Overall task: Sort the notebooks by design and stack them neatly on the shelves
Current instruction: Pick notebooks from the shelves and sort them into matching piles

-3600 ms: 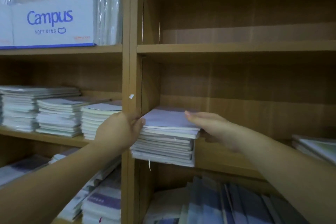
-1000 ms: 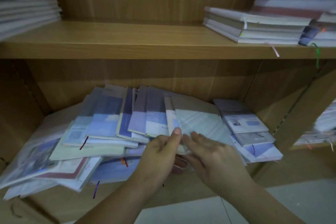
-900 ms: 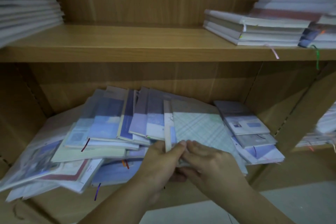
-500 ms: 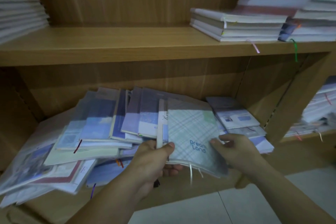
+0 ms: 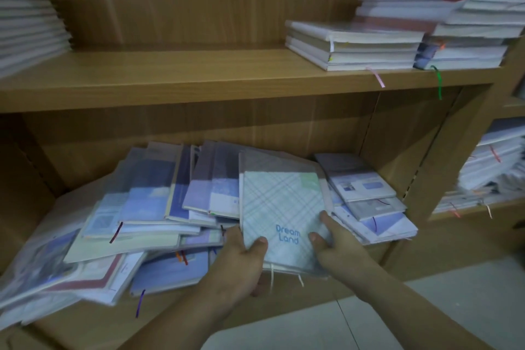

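My left hand (image 5: 241, 261) and right hand (image 5: 338, 247) each pinch a near corner of the plaid Dream Land notebook (image 5: 284, 207), atop the loose pile (image 5: 147, 207); I'd lift level so neighbours don't slide.

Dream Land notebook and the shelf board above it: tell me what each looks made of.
Dream Land notebook: paper or card cover, printed pale plaid, seemingly matte; a clear plastic wrap is possible, given the filmy edge at its bottom.
Shelf board: probably wood-grain laminate, smooth, with even, repeating grain; solid wood cannot be ruled out.
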